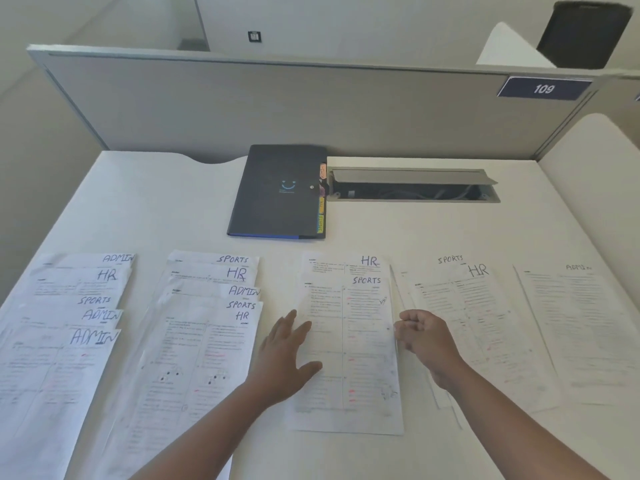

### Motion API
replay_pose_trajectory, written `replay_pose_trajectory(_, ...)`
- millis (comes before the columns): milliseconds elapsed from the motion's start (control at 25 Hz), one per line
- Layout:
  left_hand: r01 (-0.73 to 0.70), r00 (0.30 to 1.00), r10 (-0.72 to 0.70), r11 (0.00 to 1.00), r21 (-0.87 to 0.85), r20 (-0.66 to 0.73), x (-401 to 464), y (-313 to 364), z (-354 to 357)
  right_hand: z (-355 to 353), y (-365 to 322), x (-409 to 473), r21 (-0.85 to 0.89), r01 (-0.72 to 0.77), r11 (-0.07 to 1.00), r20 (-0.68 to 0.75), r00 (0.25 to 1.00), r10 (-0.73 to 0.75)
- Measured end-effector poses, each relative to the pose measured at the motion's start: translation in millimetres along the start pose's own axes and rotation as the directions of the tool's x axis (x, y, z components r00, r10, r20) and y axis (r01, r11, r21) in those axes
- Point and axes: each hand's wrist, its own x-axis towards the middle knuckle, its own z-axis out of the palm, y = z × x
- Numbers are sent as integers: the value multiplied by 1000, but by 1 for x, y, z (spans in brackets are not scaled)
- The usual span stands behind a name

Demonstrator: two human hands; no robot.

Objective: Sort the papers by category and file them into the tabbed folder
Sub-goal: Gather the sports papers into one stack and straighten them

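While the closed tabbed folder [277,190] lies lengthwise away, tabs rightward, the left hand [285,355] presses flat on the SPORTS sheet [349,355]. The right hand [427,341], loosely curled, touches its right edge

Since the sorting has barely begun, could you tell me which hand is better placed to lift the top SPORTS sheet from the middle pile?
Probably the right hand: its curled fingers sit at the right edge of the SPORTS sheet, ready to pinch it. The left hand lies flat on the left edge, better for steadying.

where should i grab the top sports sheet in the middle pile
Take the SPORTS sheet by its right long edge, from the right: it lies flat, the left hand presses its left side, and the right hand is already at that edge.
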Motion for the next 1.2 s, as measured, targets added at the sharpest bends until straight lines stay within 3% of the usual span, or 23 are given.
replay_pose_trajectory(200,81,997,-83,986,146,8,-36,17,31,-15,27,-21,-151,5,988,42,999,1)
replay_pose_trajectory(520,302,953,-299,952,47,-57,-60,62,41,-33,59,-35,-188,101,977,257,965,-51)
replay_pose_trajectory(640,370,925,-364,928,41,-104,-65,75,46,-32,60,-37,-164,150,975,267,958,-102)
replay_pose_trajectory(960,412,898,-412,910,-34,-150,-70,80,51,-23,67,-38,-166,142,976,322,943,-83)
replay_pose_trajectory(1040,431,884,-445,895,-117,-146,-69,77,50,-25,67,-38,-163,145,976,329,940,-85)
replay_pose_trajectory(1200,395,839,-527,760,-516,-133,-66,78,32,-37,59,-37,-68,174,982,295,944,-147)
